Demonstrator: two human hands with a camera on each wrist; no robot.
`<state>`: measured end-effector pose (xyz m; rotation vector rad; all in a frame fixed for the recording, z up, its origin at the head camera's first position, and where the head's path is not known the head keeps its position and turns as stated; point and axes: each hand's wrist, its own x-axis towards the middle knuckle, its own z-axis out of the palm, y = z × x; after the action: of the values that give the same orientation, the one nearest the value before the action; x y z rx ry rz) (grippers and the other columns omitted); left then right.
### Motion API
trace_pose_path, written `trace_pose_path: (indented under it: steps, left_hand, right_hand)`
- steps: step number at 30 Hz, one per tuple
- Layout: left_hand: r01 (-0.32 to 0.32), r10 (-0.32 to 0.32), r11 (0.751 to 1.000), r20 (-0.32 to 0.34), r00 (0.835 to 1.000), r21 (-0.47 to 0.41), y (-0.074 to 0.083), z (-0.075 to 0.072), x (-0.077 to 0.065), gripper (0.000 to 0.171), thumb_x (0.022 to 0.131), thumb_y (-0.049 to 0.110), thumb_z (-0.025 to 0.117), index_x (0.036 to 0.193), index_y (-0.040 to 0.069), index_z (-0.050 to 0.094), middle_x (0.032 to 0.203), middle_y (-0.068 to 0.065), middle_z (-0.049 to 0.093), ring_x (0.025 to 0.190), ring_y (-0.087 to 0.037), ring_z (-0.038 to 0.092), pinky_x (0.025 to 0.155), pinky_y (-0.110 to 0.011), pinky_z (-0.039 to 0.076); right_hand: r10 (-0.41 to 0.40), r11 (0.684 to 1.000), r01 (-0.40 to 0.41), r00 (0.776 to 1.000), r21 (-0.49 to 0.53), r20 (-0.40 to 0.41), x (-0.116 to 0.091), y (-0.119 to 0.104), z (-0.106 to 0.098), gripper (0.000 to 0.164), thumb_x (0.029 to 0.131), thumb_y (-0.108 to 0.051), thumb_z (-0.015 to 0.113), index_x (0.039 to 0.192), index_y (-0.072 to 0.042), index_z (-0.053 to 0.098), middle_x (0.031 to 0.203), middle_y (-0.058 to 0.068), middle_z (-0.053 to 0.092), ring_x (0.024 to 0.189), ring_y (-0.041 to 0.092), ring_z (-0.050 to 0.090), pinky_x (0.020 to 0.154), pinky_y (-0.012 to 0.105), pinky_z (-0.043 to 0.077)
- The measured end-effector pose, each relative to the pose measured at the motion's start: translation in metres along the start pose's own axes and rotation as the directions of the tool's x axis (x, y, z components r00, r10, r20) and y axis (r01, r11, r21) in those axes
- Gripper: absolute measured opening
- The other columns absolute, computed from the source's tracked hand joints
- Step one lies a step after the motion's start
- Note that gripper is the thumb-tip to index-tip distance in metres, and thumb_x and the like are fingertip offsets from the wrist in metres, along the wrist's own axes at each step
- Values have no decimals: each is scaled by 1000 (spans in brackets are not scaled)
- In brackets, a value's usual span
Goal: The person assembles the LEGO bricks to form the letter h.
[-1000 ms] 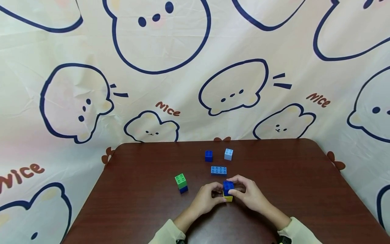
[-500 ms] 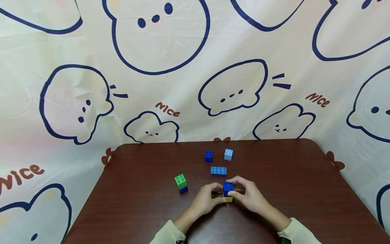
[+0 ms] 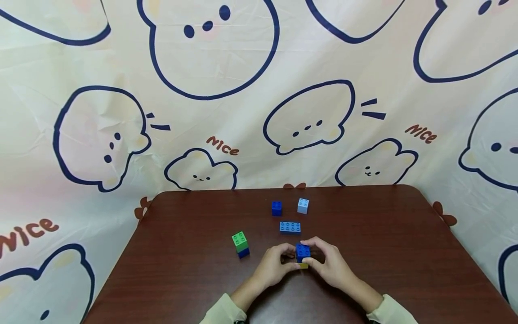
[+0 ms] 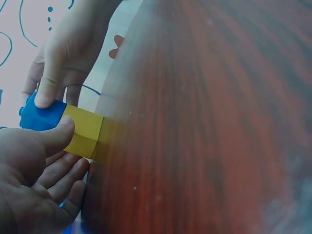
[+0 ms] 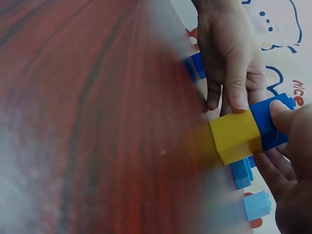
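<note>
A blue building brick [image 3: 303, 250] sits on top of a yellow building brick [image 3: 303, 266] at the front middle of the table. My left hand [image 3: 274, 265] pinches the yellow brick, its thumb [image 4: 62, 134] near the seam. From the other side, my right hand [image 3: 335, 266] grips the blue brick between thumb and fingers. Both wrist views show the two bricks flush against each other, the yellow one touching or nearly touching the tabletop.
Left of my hands stands a green brick [image 3: 239, 240] stacked on a dark blue brick [image 3: 243, 253]. Beyond my hands lie a long blue brick [image 3: 290, 227], a small dark blue brick [image 3: 277, 208] and a light blue brick [image 3: 302, 206]. A patterned cloth borders the table [image 3: 182, 252].
My right hand and the blue brick have moved slightly down toward the yellow brick, and less yellow shows in the head view. My left hand has stayed nearly still.
</note>
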<state>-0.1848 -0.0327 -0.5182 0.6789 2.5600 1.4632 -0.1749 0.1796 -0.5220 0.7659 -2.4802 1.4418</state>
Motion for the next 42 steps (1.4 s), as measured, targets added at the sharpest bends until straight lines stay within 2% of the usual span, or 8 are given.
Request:
trace_pose_path:
  steps: [5, 13, 17, 21, 26, 35, 39, 42]
  left_hand:
    - [9, -9, 1000, 3, 1000, 3, 0, -1, 0, 28, 86, 12, 83, 111, 5, 72, 103, -3, 74, 97, -18, 69, 82, -27, 55]
    - [10, -10, 1000, 7, 1000, -5, 0, -1, 0, 28, 86, 12, 83, 111, 5, 72, 103, -3, 74, 97, -18, 69, 82, -27, 55]
    - [8, -7, 1000, 14, 1000, -3, 0, -1, 0, 29, 87, 12, 83, 112, 5, 71, 105, -4, 73, 98, -18, 69, 83, -27, 55]
    - [9, -9, 1000, 31, 999, 3, 0, -1, -1, 29, 88, 13, 82, 113, 5, 70, 106, -5, 73, 99, -17, 68, 85, -28, 55]
    - [6, -6, 1000, 41, 999, 11, 1, -2, -2, 31, 89, 14, 81, 116, 5, 69, 108, -5, 72, 100, -16, 67, 86, -28, 55]
    - [18, -16, 998, 45, 999, -54, 1, -9, -8, 43, 93, 12, 76, 132, 4, 59, 117, -10, 69, 106, -25, 66, 85, -30, 54]
    - [19, -17, 998, 38, 999, -63, 1, -15, -14, 40, 95, 12, 73, 131, 2, 59, 118, -11, 67, 105, -26, 66, 81, -28, 53]
    - [14, -9, 998, 63, 998, -69, 1, -20, -19, 37, 96, 11, 72, 130, 1, 60, 121, -12, 66, 106, -26, 65, 81, -28, 53]
  right_hand:
    - [-68, 988, 68, 998, -140, 1, -1, 0, 2, 47, 85, -3, 82, 126, -15, 63, 118, -2, 70, 110, 14, 67, 91, 39, 57]
    - [-42, 983, 50, 998, -177, 46, 0, -3, -1, 44, 89, -9, 79, 128, -15, 61, 122, -3, 69, 113, 15, 66, 93, 45, 56]
    - [-26, 988, 31, 999, -153, 33, -2, -1, 2, 46, 89, -9, 79, 129, -17, 59, 121, -3, 70, 111, 14, 66, 92, 41, 57]
    - [-21, 997, 22, 1000, -77, 11, -5, 0, 5, 50, 87, -3, 80, 129, -19, 57, 116, -2, 70, 106, 13, 68, 87, 35, 59]
    - [-17, 1000, 17, 1000, -24, -10, -7, 3, 8, 52, 84, 1, 80, 128, -14, 55, 113, 2, 70, 103, 14, 68, 84, 32, 59]
    - [68, 997, -68, 997, 20, 30, -4, 4, 5, 40, 88, -5, 78, 123, -11, 59, 112, 6, 69, 103, 20, 69, 86, 35, 59]
    - [101, 994, -103, 994, 27, 47, -5, 4, 5, 41, 87, -5, 79, 123, -11, 60, 112, 6, 69, 104, 20, 70, 86, 33, 59]
    - [116, 992, -118, 992, 36, 49, -6, 4, 6, 41, 87, -4, 79, 122, -10, 60, 111, 7, 68, 103, 20, 70, 86, 32, 59]
